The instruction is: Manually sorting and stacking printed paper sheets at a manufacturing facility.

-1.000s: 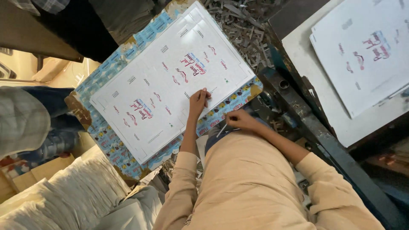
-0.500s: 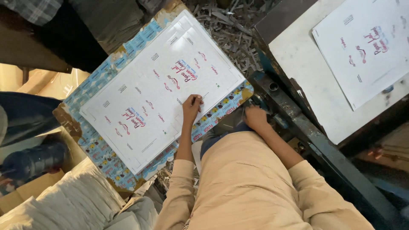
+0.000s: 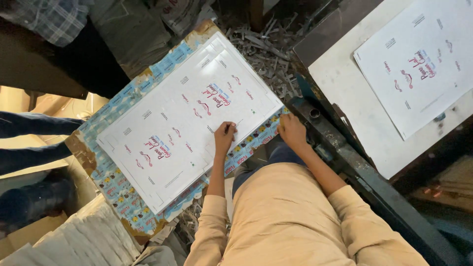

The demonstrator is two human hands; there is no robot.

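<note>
Looking down on a cluttered print-shop floor: paper offcuts [image 3: 268,47] lying in grey, curled strips behind a dark metal machine frame [image 3: 345,152]. Carrying a second printed sheet [image 3: 419,64], flat and matte, on the pale machine desk [image 3: 345,93] at right. Supporting the main stack of white printed sheets [image 3: 187,123], rectangular with red markings, on a worn board [image 3: 113,182] covered in blue patterned paper, corners frayed to brown. Pressing down near the stack's lower edge with the left hand [image 3: 225,135], fingers curled, fingertips touching the top sheet. Resting the right hand [image 3: 291,130] at the board's right corner, just beside the frame; grip there impossible to tell. Stacking pale folded material [image 3: 74,241] at lower left.
</note>
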